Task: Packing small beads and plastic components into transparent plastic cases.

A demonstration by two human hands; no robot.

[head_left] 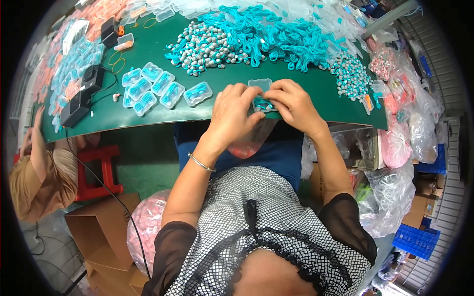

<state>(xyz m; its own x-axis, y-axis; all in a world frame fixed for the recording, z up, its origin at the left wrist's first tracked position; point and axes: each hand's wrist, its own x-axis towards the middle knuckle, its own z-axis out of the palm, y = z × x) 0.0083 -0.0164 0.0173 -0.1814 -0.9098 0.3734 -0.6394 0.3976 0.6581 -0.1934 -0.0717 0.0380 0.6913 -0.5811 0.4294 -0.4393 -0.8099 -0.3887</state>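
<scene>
A small clear plastic case (pixel 260 84) stands open at the table's front edge, with teal cord and small plugs (pixel 263 104) inside. My left hand (pixel 232 111) grips its left side between thumb and curled fingers. Over its right side, my right hand (pixel 295 105) has its fingertips pinched together; what they hold is too small to make out. Left of my hands lie several closed clear cases (pixel 154 88) with teal contents. Beyond my hands is a heap of teal cords (pixel 296 42), beside a pile of grey-and-teal plugs (pixel 205 47).
Black boxes (pixel 84 98) with a cable stand on the green table (pixel 163 112) at left, near piled teal cases (pixel 79 59). More small plugs (pixel 350 76) lie at right. Filled plastic bags (pixel 395 143) crowd the right side. Another person's arm (pixel 37 148) is at far left.
</scene>
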